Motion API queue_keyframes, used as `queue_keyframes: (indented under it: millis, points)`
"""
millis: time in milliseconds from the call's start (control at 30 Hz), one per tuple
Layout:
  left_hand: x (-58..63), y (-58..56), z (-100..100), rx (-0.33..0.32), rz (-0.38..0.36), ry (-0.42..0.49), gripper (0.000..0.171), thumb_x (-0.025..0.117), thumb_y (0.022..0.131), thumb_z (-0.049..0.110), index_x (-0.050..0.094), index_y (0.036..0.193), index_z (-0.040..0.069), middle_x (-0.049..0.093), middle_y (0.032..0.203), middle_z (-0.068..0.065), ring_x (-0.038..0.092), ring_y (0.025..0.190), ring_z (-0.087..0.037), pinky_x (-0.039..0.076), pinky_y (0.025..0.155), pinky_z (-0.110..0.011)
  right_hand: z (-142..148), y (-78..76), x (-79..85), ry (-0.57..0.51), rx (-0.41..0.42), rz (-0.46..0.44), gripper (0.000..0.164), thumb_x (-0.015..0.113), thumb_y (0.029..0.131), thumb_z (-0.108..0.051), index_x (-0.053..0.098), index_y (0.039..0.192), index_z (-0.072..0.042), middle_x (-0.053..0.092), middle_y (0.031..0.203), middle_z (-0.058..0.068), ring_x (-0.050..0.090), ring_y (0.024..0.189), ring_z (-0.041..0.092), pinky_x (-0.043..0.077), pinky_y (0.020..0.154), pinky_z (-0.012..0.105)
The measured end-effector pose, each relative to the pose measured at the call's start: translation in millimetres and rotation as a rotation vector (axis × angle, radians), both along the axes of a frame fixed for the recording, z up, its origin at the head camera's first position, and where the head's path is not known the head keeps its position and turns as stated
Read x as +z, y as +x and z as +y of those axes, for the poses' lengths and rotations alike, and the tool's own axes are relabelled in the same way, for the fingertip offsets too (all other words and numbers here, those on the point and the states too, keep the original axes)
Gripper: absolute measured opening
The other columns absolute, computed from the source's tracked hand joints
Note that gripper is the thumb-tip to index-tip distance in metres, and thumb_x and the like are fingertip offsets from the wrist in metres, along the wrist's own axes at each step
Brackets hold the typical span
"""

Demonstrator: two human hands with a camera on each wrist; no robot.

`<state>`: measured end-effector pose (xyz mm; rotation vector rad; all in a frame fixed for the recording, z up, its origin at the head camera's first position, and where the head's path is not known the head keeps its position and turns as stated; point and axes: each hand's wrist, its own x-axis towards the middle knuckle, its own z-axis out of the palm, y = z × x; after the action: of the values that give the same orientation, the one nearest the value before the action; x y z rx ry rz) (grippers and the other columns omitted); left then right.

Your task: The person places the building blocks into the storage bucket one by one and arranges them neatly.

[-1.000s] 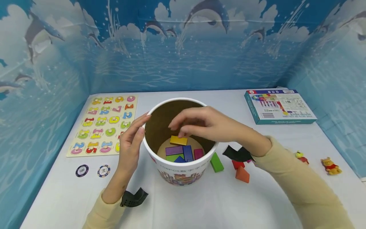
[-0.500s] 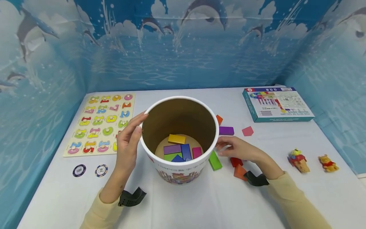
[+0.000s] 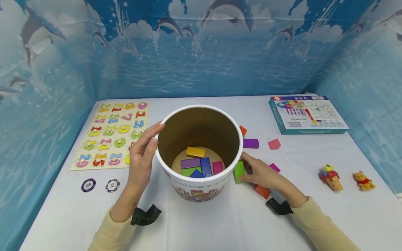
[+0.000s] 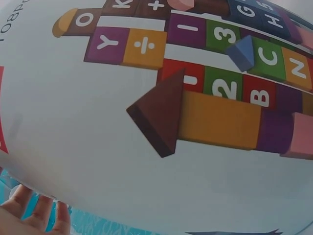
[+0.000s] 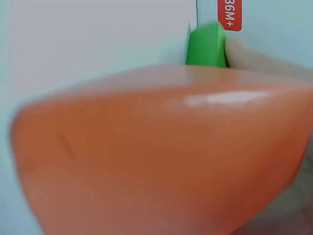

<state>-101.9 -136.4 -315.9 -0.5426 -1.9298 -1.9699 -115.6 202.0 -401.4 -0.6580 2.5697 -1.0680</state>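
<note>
A white printed bucket (image 3: pixel 201 190) stands upright mid-table, with several coloured blocks on its floor, among them a yellow block (image 3: pixel 195 152). My left hand (image 3: pixel 141 157) rests against the bucket's left rim, fingers nearly straight; the left wrist view shows its fingers (image 4: pixel 41 210) at the bucket's edge. Beside the bucket's right wall, my right hand (image 3: pixel 259 172) grips a green rectangular block (image 3: pixel 239 172) between thumb and fingers. An orange triangular block (image 3: pixel 262 191) lies under that hand and fills much of the right wrist view. The red block near it is hidden by the hand.
A purple block (image 3: pixel 251 143), a pink block (image 3: pixel 274 144) and a magenta block (image 3: pixel 274 167) lie right of the bucket. Two bear figures (image 3: pixel 363 180) and a flat box (image 3: pixel 311 115) are farther right. Left are a number puzzle board (image 3: pixel 110 136) and two chips (image 3: pixel 112 185).
My right hand has come out from over the bucket and down to the table on its right, then closed around the green block. The left hand stays at the rim.
</note>
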Motion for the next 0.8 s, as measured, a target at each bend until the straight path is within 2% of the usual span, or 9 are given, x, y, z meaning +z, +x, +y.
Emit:
queue_keyframes:
  millis: [100, 200, 300, 400, 500, 600, 700, 800]
  points:
    - [1.0, 0.1, 1, 0.001, -0.001, 0.001, 0.034, 0.042, 0.090, 0.011, 0.053, 0.121, 0.003, 0.048, 0.129, -0.009, 0.036, 0.124, -0.024, 0.029, 0.101, -0.041, 6, -4.9, 4.8, -0.045, -0.063, 0.003, 0.055, 0.072, 0.073, -0.015, 0.042, 0.119, -0.021, 0.052, 0.096, 0.000, 0.052, 0.084, 0.019, 0.050, 0.068, 0.026]
    - [1.6, 0.8, 1, -0.002, -0.005, 0.004, 0.034, 0.041, 0.090, 0.011, 0.053, 0.121, 0.003, 0.048, 0.129, -0.008, 0.036, 0.124, -0.024, 0.029, 0.101, -0.041, 15, -10.5, 23.1, -0.122, -0.133, -0.004, 0.042, 0.066, 0.079, -0.013, 0.045, 0.115, -0.014, 0.053, 0.102, 0.005, 0.054, 0.089, 0.021, 0.052, 0.071, 0.027]
    - [2.3, 1.6, 1, -0.005, -0.011, 0.003, 0.034, 0.041, 0.090, 0.011, 0.053, 0.121, 0.003, 0.048, 0.129, -0.008, 0.036, 0.124, -0.023, 0.029, 0.101, -0.041, 20, -11.7, 59.4, -0.237, -0.204, -0.011, 0.037, 0.059, 0.084, -0.012, 0.043, 0.118, -0.009, 0.049, 0.106, 0.009, 0.056, 0.091, 0.021, 0.052, 0.071, 0.029]
    - [2.7, 2.4, 0, -0.001, -0.012, 0.004, 0.034, 0.041, 0.090, 0.011, 0.053, 0.121, 0.003, 0.048, 0.129, -0.008, 0.036, 0.124, -0.023, 0.029, 0.101, -0.041, 17, -9.4, 106.7, -0.396, -0.222, 0.007, 0.036, 0.053, 0.088, -0.009, 0.043, 0.122, -0.009, 0.047, 0.105, 0.011, 0.059, 0.087, 0.017, 0.053, 0.067, 0.028]
    - [2.8, 2.1, 0, -0.005, -0.007, 0.011, 0.034, 0.041, 0.090, 0.011, 0.053, 0.121, 0.003, 0.048, 0.129, -0.009, 0.036, 0.124, -0.024, 0.029, 0.101, -0.040, 4, -8.3, 149.4, -0.551, -0.148, 0.041, 0.035, 0.049, 0.088, -0.002, 0.045, 0.122, -0.009, 0.047, 0.106, 0.012, 0.058, 0.086, 0.016, 0.053, 0.066, 0.027]
    - [2.6, 1.6, 0, -0.016, -0.004, 0.021, 0.034, 0.041, 0.090, 0.011, 0.053, 0.121, 0.002, 0.048, 0.129, -0.009, 0.036, 0.124, -0.024, 0.029, 0.102, -0.040, -22, -10.6, 177.4, -0.597, -0.019, 0.012, 0.034, 0.049, 0.088, -0.002, 0.047, 0.121, -0.009, 0.049, 0.108, 0.014, 0.057, 0.087, 0.022, 0.053, 0.066, 0.030]
    - [1.4, 1.2, 1, -0.022, -0.006, 0.029, 0.034, 0.041, 0.090, 0.010, 0.053, 0.121, 0.002, 0.048, 0.129, -0.009, 0.036, 0.124, -0.024, 0.028, 0.102, -0.041, -55, -15.2, 189.0, -0.535, 0.132, -0.110, 0.033, 0.050, 0.089, -0.007, 0.047, 0.122, -0.010, 0.051, 0.109, 0.015, 0.055, 0.091, 0.028, 0.053, 0.068, 0.037]
    - [1.4, 1.4, 1, -0.023, -0.010, 0.032, 0.034, 0.041, 0.090, 0.010, 0.053, 0.121, 0.003, 0.048, 0.129, -0.009, 0.035, 0.124, -0.023, 0.027, 0.103, -0.041, -85, -21.7, 189.5, -0.454, 0.281, -0.265, 0.033, 0.050, 0.090, -0.012, 0.046, 0.123, -0.010, 0.052, 0.110, 0.014, 0.054, 0.093, 0.030, 0.052, 0.070, 0.043]
